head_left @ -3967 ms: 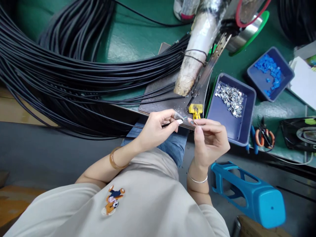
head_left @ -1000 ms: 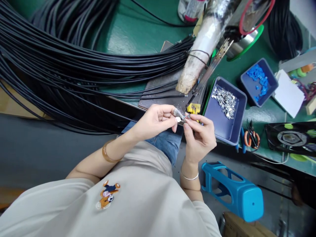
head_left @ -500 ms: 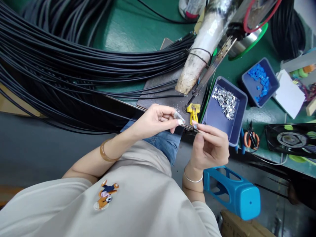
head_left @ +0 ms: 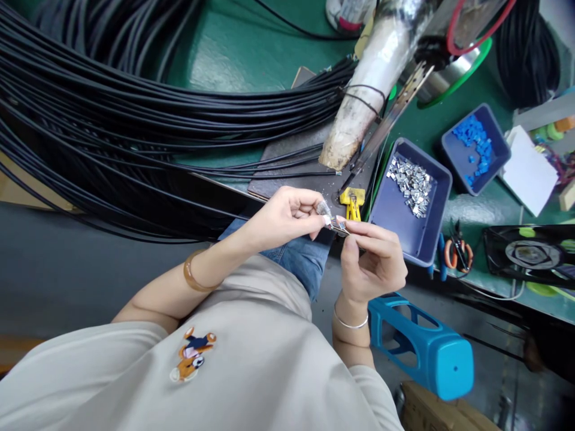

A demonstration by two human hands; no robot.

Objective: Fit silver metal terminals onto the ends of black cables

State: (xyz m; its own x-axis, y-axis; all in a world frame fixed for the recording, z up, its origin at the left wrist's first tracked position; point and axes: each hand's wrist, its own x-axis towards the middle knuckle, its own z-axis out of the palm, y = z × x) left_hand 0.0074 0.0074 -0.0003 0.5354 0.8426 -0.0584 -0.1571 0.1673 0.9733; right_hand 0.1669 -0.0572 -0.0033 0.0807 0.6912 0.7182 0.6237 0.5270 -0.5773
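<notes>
My left hand (head_left: 283, 218) pinches the end of a thin black cable (head_left: 215, 211) at the table's front edge, its fingers closed round the tip. My right hand (head_left: 371, 257) is closed too, with thumb and fingers pinching a small silver metal clip (head_left: 340, 227) against that cable end. The two hands meet just in front of a yellow tool (head_left: 353, 202) that lies on a dark plate (head_left: 291, 158). A thick bundle of black cables (head_left: 135, 120) sweeps in from the left across the green table (head_left: 251, 57).
A blue tray (head_left: 395, 209) holding several silver clips sits right of my hands. A smaller blue tray (head_left: 496, 134) holds blue pieces farther right. Orange-handled snips (head_left: 456, 251) lie at the table edge. A wrapped machine arm (head_left: 368, 84) slants down above. A blue stool (head_left: 422, 344) stands below.
My right hand has moved left, back up to the cable end, bringing the clip against my left fingertips. My left hand has hardly moved.
</notes>
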